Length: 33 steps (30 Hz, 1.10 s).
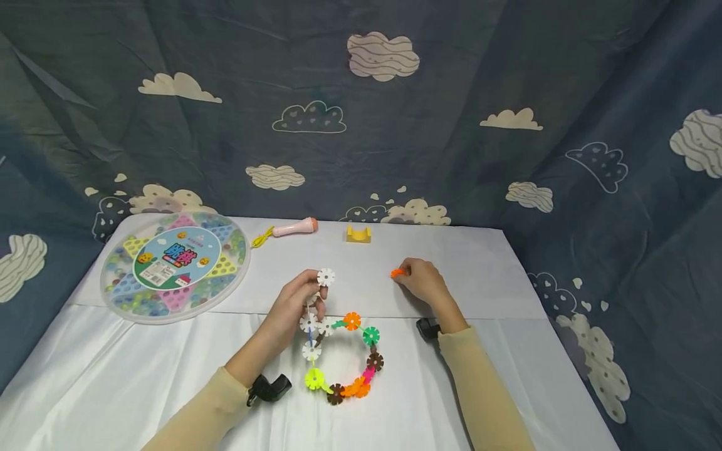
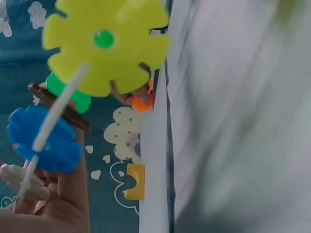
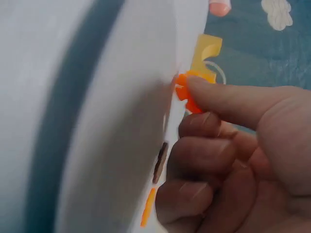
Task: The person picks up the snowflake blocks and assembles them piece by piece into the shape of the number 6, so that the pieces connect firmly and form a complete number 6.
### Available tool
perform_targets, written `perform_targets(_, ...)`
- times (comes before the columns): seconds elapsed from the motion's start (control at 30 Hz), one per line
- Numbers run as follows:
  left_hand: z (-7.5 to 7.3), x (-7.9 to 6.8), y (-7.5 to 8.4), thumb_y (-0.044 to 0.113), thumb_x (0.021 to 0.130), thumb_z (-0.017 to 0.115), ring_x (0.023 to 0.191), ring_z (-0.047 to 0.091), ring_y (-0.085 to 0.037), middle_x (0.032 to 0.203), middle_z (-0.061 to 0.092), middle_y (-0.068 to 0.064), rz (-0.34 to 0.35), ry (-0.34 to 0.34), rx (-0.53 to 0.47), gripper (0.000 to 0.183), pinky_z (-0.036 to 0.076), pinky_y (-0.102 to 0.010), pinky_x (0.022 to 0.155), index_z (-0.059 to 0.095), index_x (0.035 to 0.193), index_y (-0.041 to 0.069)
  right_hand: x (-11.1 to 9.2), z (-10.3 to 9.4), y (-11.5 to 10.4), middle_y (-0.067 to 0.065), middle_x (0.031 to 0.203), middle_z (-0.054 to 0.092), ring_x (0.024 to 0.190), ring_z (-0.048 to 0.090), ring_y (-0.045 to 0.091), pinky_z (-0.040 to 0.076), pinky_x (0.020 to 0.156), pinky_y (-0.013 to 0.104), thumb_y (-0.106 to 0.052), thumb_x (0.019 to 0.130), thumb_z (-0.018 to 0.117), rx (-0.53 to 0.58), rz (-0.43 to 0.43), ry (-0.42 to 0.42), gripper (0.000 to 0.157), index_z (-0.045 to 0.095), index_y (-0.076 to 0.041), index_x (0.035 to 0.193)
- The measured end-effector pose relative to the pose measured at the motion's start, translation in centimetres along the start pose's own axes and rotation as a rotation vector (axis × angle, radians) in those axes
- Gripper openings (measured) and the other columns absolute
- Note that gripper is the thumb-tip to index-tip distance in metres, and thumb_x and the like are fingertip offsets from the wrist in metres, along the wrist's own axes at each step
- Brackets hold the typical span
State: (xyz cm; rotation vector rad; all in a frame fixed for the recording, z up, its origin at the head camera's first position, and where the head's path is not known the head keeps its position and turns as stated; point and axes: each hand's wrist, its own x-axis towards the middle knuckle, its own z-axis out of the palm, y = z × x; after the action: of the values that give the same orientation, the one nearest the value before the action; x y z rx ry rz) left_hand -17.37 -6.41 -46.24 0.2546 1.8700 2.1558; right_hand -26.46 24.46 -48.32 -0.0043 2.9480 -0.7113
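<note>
My left hand point(image 1: 289, 308) grips white snowflake discs at the upper left of a linked chain. A white disc point(image 1: 326, 277) stands above its fingertips. The chain curves into a ring of coloured plastic snowflake discs, with a green disc point(image 1: 371, 336), a brown disc point(image 1: 375, 361) and a yellow-green disc point(image 1: 314, 378) among them. In the left wrist view a yellow disc point(image 2: 107, 29) and a blue disc point(image 2: 46, 141) hang close to the camera. To the right of the ring, my right hand point(image 1: 425, 283) pinches an orange snowflake disc point(image 3: 192, 94) between thumb and fingers, low over the white cloth.
At the back left lies a round Chinese checkers board point(image 1: 234, 275) with marbles. A pink toy microphone point(image 1: 294, 227) and a yellow notched block point(image 1: 358, 235) are along the back edge. A brown piece point(image 3: 160, 162) and an orange piece point(image 3: 147, 208) show beyond the right fingers.
</note>
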Motion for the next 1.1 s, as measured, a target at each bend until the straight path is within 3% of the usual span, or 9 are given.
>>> perform_targets(0.1,0.2,0.0,-0.2,0.019,0.109,0.056,0.062,0.055,-0.012,0.096,0.053,-0.004,0.018,0.025,0.029,0.040,0.049,-0.024,0.062,0.048,0.148,0.016,-0.3,-0.3,-0.8,0.008,0.082,0.066,0.071,0.056,0.018,0.042,0.064,0.030,-0.022,0.101,0.071,0.120,-0.063,-0.035,0.018,0.074,-0.005,0.105)
perform_targets(0.2,0.4,-0.2,-0.5,0.017,0.104,0.068,0.062,0.053,-0.012,0.100,0.049,-0.005,0.054,0.045,0.093,0.057,0.048,-0.023,0.060,0.046,0.154,0.033,-1.2,-1.0,-2.5,0.015,0.083,0.069,0.063,0.053,0.016,0.042,0.058,0.027,-0.021,0.104,0.066,0.307,-0.124,-0.091,0.017,0.072,-0.005,0.103)
perform_targets(0.27,0.6,-0.3,-0.6,0.015,0.103,0.070,0.062,0.052,-0.011,0.105,0.046,-0.006,0.083,0.058,0.123,0.056,0.047,-0.021,0.057,0.050,0.152,0.036,-2.2,-1.5,-3.9,0.022,0.087,0.069,0.062,0.051,0.018,0.041,0.056,0.027,-0.021,0.104,0.067,0.437,-0.155,-0.132,0.017,0.072,-0.006,0.103)
perform_targets(0.37,0.8,-0.3,-0.7,0.017,0.104,0.070,0.060,0.051,-0.010,0.108,0.044,-0.007,0.121,0.077,0.159,0.046,0.046,-0.020,0.056,0.058,0.146,0.031,-3.6,-1.8,-5.9,0.028,0.090,0.069,0.064,0.056,0.029,0.045,0.056,0.027,-0.021,0.104,0.069,0.555,-0.248,-0.175,0.015,0.073,-0.007,0.103)
perform_targets(0.5,1.1,-0.4,-0.8,0.019,0.105,0.068,0.057,0.049,-0.010,0.103,0.047,-0.008,0.133,0.090,0.153,0.040,0.046,-0.022,0.055,0.059,0.143,0.030,-5.0,-1.6,-7.6,0.025,0.089,0.074,0.067,0.066,0.040,0.053,0.057,0.027,-0.016,0.103,0.071,0.541,-0.454,-0.167,0.011,0.074,-0.006,0.101)
perform_targets(0.6,1.2,-0.5,-0.7,0.020,0.106,0.067,0.055,0.048,-0.011,0.098,0.048,-0.007,0.129,0.084,0.145,0.040,0.047,-0.023,0.055,0.057,0.143,0.031,-5.7,-1.2,-8.2,0.019,0.086,0.075,0.063,0.067,0.028,0.054,0.057,0.027,-0.013,0.102,0.072,0.502,-0.561,-0.123,0.008,0.075,-0.005,0.100)
perform_targets(0.7,1.4,-0.6,-0.5,0.021,0.106,0.067,0.055,0.047,-0.012,0.093,0.049,-0.008,0.124,0.073,0.148,0.039,0.047,-0.023,0.054,0.056,0.143,0.033,-6.0,-1.0,-8.5,0.015,0.084,0.075,0.060,0.063,0.014,0.051,0.055,0.025,-0.012,0.101,0.073,0.483,-0.596,-0.088,0.006,0.075,-0.006,0.098)
perform_targets(0.93,1.5,-0.7,-0.3,0.021,0.106,0.066,0.054,0.047,-0.012,0.090,0.051,-0.006,0.111,0.074,0.157,0.041,0.047,-0.024,0.054,0.055,0.143,0.034,-6.5,-1.0,-8.9,0.008,0.083,0.076,0.061,0.066,0.025,0.050,0.054,0.023,-0.013,0.100,0.075,0.435,-0.642,-0.030,0.007,0.077,-0.006,0.099)
perform_targets(1.1,1.4,-0.7,-0.2,0.020,0.107,0.066,0.053,0.046,-0.011,0.090,0.050,-0.006,0.103,0.066,0.145,0.040,0.046,-0.023,0.054,0.056,0.143,0.032,-6.7,-1.0,-9.4,-0.001,0.080,0.076,0.061,0.063,0.008,0.055,0.058,0.021,-0.006,0.095,0.079,0.334,-0.740,0.068,0.004,0.080,-0.009,0.097)
